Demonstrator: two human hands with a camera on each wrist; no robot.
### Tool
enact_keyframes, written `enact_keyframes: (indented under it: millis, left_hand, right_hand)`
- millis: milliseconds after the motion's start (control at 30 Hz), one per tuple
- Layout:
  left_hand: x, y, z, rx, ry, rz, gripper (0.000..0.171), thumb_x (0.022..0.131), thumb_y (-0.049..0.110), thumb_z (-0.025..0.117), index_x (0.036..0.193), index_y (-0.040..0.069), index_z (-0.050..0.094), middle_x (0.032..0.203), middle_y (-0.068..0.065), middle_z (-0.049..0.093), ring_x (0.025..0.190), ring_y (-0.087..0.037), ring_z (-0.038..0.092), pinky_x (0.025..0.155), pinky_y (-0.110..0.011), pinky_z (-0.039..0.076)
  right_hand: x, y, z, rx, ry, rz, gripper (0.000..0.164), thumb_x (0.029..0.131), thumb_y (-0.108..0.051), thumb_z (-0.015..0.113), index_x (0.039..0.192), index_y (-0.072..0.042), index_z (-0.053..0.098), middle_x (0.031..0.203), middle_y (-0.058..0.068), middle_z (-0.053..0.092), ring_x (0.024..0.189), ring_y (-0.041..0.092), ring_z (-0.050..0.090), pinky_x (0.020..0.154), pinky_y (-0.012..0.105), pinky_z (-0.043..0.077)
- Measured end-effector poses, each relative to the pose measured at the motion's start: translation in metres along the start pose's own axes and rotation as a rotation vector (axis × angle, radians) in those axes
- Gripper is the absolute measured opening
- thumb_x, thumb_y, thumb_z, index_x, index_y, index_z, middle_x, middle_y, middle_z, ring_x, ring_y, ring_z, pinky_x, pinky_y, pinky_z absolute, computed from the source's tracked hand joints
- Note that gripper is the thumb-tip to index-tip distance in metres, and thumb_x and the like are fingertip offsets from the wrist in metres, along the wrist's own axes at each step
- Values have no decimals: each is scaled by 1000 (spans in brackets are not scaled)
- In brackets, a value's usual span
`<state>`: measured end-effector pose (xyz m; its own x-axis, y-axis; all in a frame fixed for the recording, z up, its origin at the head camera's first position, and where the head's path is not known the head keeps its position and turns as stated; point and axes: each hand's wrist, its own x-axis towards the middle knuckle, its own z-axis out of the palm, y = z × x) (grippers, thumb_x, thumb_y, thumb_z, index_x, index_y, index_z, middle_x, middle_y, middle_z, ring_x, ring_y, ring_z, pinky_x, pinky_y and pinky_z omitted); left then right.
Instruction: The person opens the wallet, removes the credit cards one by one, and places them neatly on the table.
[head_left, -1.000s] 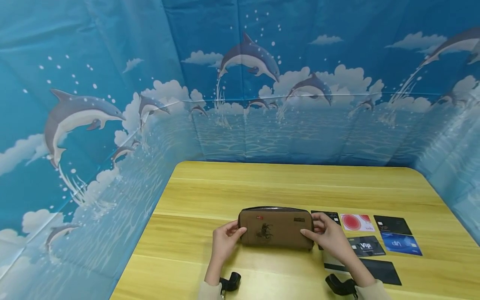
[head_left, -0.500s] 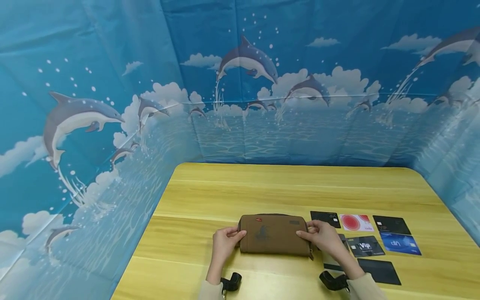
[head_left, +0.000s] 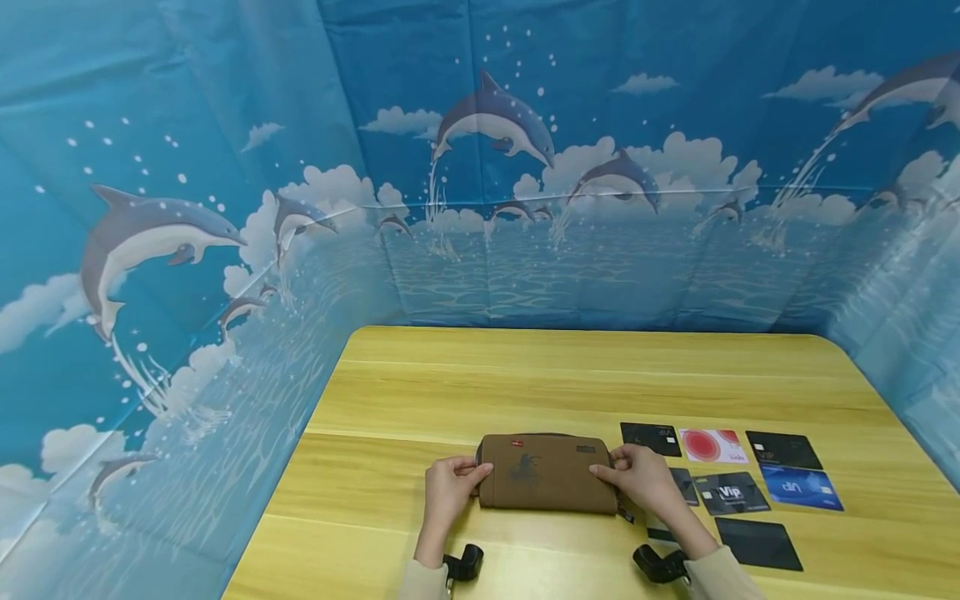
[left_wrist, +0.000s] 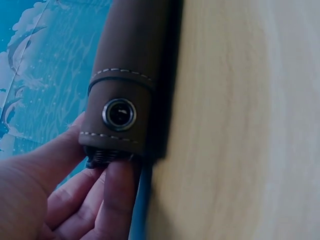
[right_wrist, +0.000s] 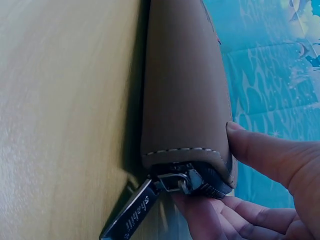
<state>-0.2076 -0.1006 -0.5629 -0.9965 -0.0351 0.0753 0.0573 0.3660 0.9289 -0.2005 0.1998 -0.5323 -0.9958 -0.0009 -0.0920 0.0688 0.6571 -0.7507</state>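
Between the two hands is a brown zip wallet [head_left: 551,475] with a dark horse print and a small red tag on its upper face. My left hand [head_left: 447,492] pinches its left end, thumb on top and fingers below; the left wrist view shows a round metal eyelet [left_wrist: 119,114] on a stitched strap there. At the opposite end my right hand [head_left: 648,482] grips the wallet, thumb on the upper face and fingers under the zip corner. A metal zip pull [right_wrist: 132,212] hangs from that corner in the right wrist view. The wallet lies nearly flat, close over the table.
Several cards lie right of the wallet on the wooden table [head_left: 420,392]: a red-and-white card [head_left: 712,446], a blue card [head_left: 801,487], a grey Vip card [head_left: 731,493] and black ones. The right forearm passes over part of this group. A dolphin-print curtain [head_left: 525,275] surrounds the table.
The wallet has tilted down from a raised, zip-up pose to nearly flat and come slightly nearer. Both hands keep hold; the right hand has moved a little left and down.
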Motion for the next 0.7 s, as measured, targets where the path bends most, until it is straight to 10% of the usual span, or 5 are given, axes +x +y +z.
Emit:
enact_keyframes:
  millis: [433,700]
  left_hand:
    - [-1,1,0,39,33,-24,25,78,23,79,86,1,74,69,-3,69,49,-10,61,45,-24,50]
    - [0,3,-2,159,29,36,42,80,26,78,110,-2,68,70,2,66,54,-7,58,53,-25,49]
  right_hand:
    - [0,3,1,-52,28,-19,46,79,-34,78,97,6,65,67,0,55,57,15,48,53,29,41]
    - [0,-1,3,-96,53,-76,54,80,-31,77,113,8,60,65,-1,54,52,13,48,51,30,40]
